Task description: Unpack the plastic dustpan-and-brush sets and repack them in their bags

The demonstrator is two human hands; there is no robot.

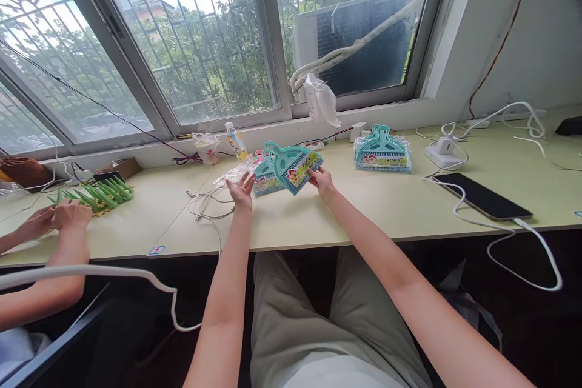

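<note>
My right hand (324, 183) grips a small teal dustpan-and-brush set (297, 165) by its lower right corner. The set is tilted, with its handle toward the upper left and a yellow-green printed label on its front. Behind it and partly hidden stands another teal set (267, 179), with a bit of pink showing above it. My left hand (242, 190) is just left of that rear set, fingers spread; whether a fingertip touches it I cannot tell. Farther right, a plastic-wrapped group of the same teal sets (382, 150) stands upright on the table (291, 224).
Clear plastic wrapping (236, 173), a thin cable (207, 206) and a bottle (235, 142) are on the left. A phone (484, 196) and white charger (444, 150) lie right. At far left, a co-worker's hands (68, 215) handle green spiky pieces (107, 194). A white cable (136, 271) crosses the lower left.
</note>
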